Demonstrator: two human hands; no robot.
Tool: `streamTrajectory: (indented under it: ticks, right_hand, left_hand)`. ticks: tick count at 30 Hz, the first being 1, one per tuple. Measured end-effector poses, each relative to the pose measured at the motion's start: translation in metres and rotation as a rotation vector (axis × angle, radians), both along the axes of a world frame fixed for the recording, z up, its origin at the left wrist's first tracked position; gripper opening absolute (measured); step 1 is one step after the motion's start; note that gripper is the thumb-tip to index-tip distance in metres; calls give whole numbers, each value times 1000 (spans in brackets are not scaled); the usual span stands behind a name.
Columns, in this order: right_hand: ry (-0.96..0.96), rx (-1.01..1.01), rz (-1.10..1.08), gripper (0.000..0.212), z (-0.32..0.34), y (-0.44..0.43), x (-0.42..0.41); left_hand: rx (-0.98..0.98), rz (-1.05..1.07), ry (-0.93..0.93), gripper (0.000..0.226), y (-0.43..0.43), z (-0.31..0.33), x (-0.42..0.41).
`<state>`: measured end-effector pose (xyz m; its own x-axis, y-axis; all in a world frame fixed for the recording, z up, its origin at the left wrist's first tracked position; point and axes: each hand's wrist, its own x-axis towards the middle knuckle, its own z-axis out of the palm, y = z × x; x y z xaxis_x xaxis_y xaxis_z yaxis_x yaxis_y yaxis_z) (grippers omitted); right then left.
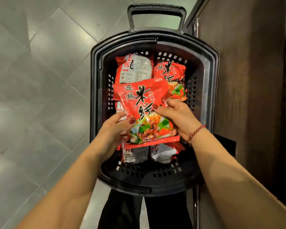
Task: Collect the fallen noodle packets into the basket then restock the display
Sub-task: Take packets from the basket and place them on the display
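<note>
A black plastic basket (96, 90) stands on the floor below me, its handle (156, 11) at the far end. Several red noodle packets lie inside it. One red noodle packet (144, 104) with black characters is on top, held over the basket by both hands. My left hand (113, 131) grips its lower left edge, thumb on the front. My right hand (175, 116), with a red bead bracelet at the wrist, grips its right edge. Another face-up packet (170, 73) lies at the far right, and a face-down packet (134, 68) at the far left.
Grey floor tiles (40, 80) spread to the left of the basket. A dark brown cabinet wall (246, 80) rises close along the basket's right side. My black trouser legs (122, 212) show below the basket's near rim.
</note>
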<state>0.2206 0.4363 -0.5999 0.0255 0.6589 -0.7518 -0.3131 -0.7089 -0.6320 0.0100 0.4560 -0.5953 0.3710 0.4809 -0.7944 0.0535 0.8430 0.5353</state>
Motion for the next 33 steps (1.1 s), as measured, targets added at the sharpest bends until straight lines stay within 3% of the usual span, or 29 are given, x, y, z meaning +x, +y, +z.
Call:
streamTrajectory:
  ticks: [6, 8, 11, 13, 16, 22, 25, 29, 33]
  right_hand:
    - [-98, 43, 221, 18, -11, 33, 5]
    - [-236, 39, 92, 28, -24, 41, 7]
    - [-646, -26, -177, 52, -55, 50, 17]
    - [-810, -137, -98, 76, -77, 53, 28]
    - [-783, -250, 38, 89, -104, 60, 41]
    - [-697, -346, -172, 74, -124, 71, 35]
    - [-693, -330, -269, 55, -117, 68, 26]
    - [-813, -266, -338, 37, -83, 47, 16]
    - [-720, -152, -438, 29, -16, 9, -1]
  left_hand:
    - [13, 71, 61, 30, 20, -4, 19]
    - [20, 157, 90, 27, 18, -9, 21]
    - [18, 233, 117, 28, 8, -16, 17]
    - [9, 264, 119, 25, 0, -17, 13]
    - [2, 277, 130, 28, -12, -17, 4]
    - [-2, 327, 152, 41, -33, -15, -14]
    - [11, 333, 139, 40, -42, -9, -22]
    - [5, 328, 142, 38, -46, 6, -29]
    - [23, 253, 126, 40, -40, 42, -39]
